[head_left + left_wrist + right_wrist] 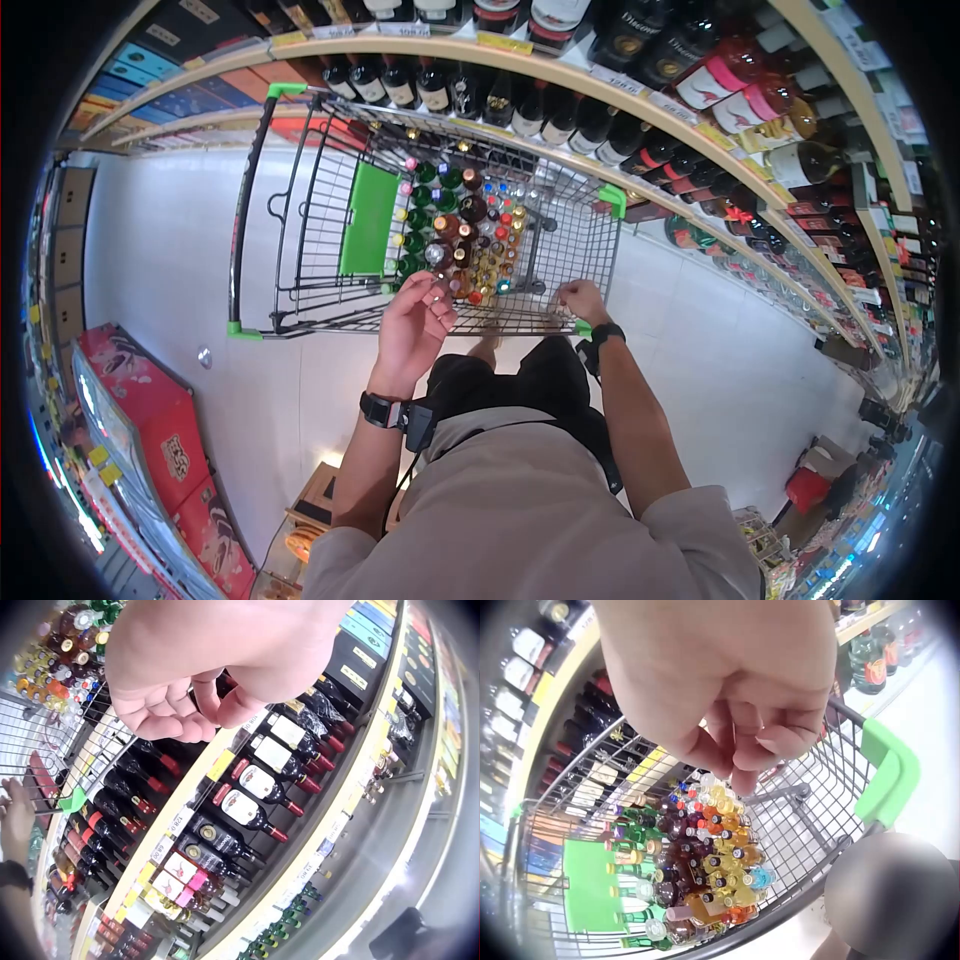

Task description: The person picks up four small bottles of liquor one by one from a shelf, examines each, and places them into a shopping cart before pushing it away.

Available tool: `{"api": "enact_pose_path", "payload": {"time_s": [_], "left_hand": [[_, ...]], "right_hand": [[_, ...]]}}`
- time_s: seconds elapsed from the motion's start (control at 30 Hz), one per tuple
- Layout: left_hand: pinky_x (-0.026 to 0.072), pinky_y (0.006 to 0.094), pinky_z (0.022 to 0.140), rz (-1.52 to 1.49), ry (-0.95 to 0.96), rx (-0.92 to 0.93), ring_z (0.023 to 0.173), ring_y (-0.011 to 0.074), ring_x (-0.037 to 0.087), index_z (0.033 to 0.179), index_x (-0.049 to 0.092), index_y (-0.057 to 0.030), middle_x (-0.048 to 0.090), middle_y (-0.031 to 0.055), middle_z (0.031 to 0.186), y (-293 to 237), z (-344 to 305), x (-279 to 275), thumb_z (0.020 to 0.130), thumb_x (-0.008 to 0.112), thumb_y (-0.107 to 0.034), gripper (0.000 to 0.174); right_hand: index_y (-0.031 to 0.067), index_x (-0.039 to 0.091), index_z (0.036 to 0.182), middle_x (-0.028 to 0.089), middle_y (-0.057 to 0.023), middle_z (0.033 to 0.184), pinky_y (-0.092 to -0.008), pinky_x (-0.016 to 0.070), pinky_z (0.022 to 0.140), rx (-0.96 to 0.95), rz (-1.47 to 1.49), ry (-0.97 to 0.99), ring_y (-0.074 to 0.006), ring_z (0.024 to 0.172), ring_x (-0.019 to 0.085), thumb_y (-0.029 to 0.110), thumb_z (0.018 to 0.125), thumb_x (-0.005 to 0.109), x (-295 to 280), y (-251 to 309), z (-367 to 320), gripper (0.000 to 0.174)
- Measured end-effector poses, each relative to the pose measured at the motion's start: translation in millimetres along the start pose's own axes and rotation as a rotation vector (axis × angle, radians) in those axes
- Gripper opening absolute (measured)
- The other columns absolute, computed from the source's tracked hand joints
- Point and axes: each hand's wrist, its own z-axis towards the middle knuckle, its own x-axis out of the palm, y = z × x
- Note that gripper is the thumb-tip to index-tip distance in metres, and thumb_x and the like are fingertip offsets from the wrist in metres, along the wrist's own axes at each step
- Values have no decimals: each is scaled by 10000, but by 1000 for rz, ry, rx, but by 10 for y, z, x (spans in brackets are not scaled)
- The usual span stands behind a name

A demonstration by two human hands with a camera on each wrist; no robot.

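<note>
A shopping cart [318,230] with green corner pieces and a green panel stands in front of the person. Green, brown, amber and clear bottles [697,855] are packed upright inside it. Above the cart's near side hangs the left hand [418,315], fingers loosely bent and nothing seen in them; in the head view its fingertips overlap the nearest bottles. The right hand [582,300] is by the near right corner of the cart, close to the rim. Seen from the right wrist, its fingers [742,750] are loosely curled, holding nothing visible.
Beyond the cart, curved shelves [560,70] hold rows of wine bottles [247,802] with price tags. Boxes [180,40] fill the shelf at the far left. A red display case [165,450] stands on the floor at left. Big clear bottles [866,664] sit on a low shelf.
</note>
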Motion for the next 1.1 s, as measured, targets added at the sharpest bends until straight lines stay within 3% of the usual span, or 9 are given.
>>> {"api": "enact_pose_path", "payload": {"time_s": [0.07,0.17,0.3,0.33,0.43,0.77,0.93,1.03,1.1], "left_hand": [[454,281,705,0,68,-2,756,138,559,1042,596,-123,617,18,872,-43,-10,145,968,549,-120,88],[452,296,692,1,37,25,743,139,540,1022,573,-115,589,9,837,-103,-45,321,969,534,-104,67],[442,285,682,4,165,24,743,139,552,996,582,-107,613,23,862,-207,-59,419,968,556,-133,45],[433,284,668,1,87,24,730,140,552,977,577,-105,621,29,861,-222,-90,497,973,555,-137,39],[425,283,658,-27,89,11,712,141,545,969,578,-102,618,29,836,-279,-35,499,973,561,-142,44],[427,275,653,19,192,-6,700,123,528,992,581,-103,600,14,821,-335,-68,733,953,585,-122,43],[445,283,660,45,236,-27,711,144,531,994,566,-123,563,21,821,-324,26,819,896,559,-23,140],[456,297,668,56,200,-11,719,161,532,1015,556,-107,566,41,837,-267,36,926,860,543,14,197],[458,303,665,60,216,-14,722,167,534,1021,553,-100,569,45,844,-242,52,984,851,544,17,206]], "right_hand": [[26,758,888,732,-115,765,-345,556,688,39,-9,-74,-215,704,706,186,811,622,-174,155,-167,224],[-3,743,828,712,-104,725,-343,511,651,16,57,-122,-195,681,663,198,800,642,-347,236,-347,226],[-5,731,838,703,-100,711,-340,515,647,-77,36,-242,-191,667,662,181,810,644,-468,221,-404,207],[-7,725,868,700,-108,709,-332,515,634,-123,72,-279,-188,650,659,158,824,648,-465,177,-342,187],[37,749,952,722,-188,835,-375,555,764,-85,96,-330,-303,805,715,214,808,670,-647,219,-400,241],[11,743,936,718,-207,857,-397,544,796,-188,-34,-422,-322,840,707,219,798,650,-1312,669,-905,266],[-2,694,913,682,-103,769,-322,504,696,-245,54,-452,-175,740,632,120,841,665,-1651,997,-1255,145],[13,640,911,636,-72,762,-322,495,677,-396,90,-516,-162,728,605,71,841,651,-1815,1140,-1409,91],[35,598,939,600,-54,759,-323,487,671,-364,111,-468,-162,743,598,25,817,627,-1949,1218,-1537,126]]}}
